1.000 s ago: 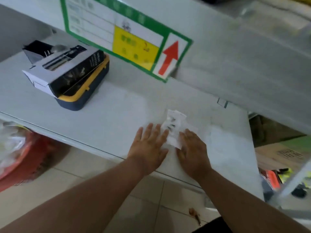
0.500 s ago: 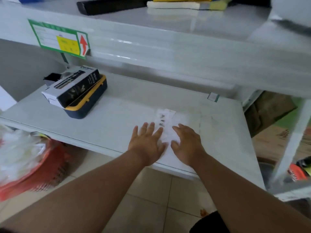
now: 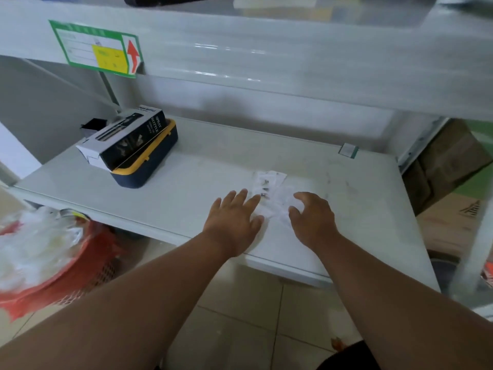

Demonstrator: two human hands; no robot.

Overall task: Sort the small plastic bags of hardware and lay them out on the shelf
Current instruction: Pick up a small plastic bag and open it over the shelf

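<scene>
Both hands down on the shelf (image 3: 186, 193), and the little clear bags (image 3: 269, 192) sit right btwn them, just past the fingertips. Landmark = the bags. Left hand (image 3: 233, 218) is immediately left of them, fingers straight and fanned, index tip touching the bags' left edge, palm flat on the shelf. Right hand (image 3: 312, 220) is just right of and slightly nearer the person than the bags, fingers loosely curled over the near-right corner of the plastic; can't tell whether it's pinching anything, looks more like hovering or a light touch. Long axis of the bags runs away from the person, tilted a bit right at the far end. Left hand looks the closer one to the bag with the dark hardware bits showing.

Count: bags, at least 2 overlapping, maybe 3, too see-through to be sure. Hands, 2. Far left of the bags: 1 black-and-white carton (image 3: 125, 134) stacked on 1 navy/yellow case (image 3: 149, 166). Below-left, 1 red basket (image 3: 66, 265) w/ plastic in it.

Next, I'd guess: slide the overlapped bags apart sideways.
</scene>
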